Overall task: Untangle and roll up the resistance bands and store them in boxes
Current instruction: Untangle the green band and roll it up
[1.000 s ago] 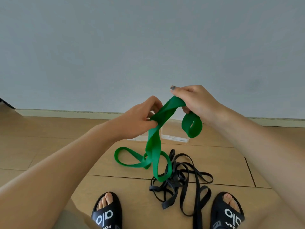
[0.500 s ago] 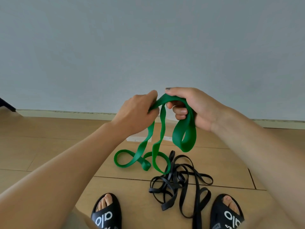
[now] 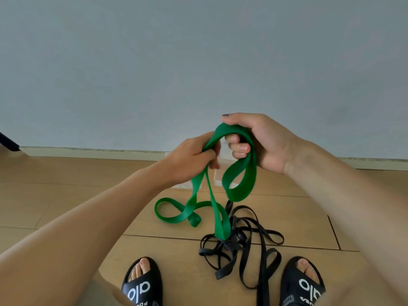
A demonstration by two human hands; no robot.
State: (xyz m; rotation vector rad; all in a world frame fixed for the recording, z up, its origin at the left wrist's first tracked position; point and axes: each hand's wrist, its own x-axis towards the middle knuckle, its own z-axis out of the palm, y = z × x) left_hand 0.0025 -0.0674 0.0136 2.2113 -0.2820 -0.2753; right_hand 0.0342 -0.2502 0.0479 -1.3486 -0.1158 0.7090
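Boxes: clear, on the wooden floor by the wall, mostly hidden behind the hands; contents cannot be told. Green band: gripped by right hand, pinched by left hand close beside it, tail trailing to floor. Black bands: tangled heap between sandals.

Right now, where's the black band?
In the head view, the black band lies tangled on the wooden floor, low and right of centre, between the two sandals and just under the hanging end of the green band.

Black slides on feet, wooden floor, grey wall, pale skirting.
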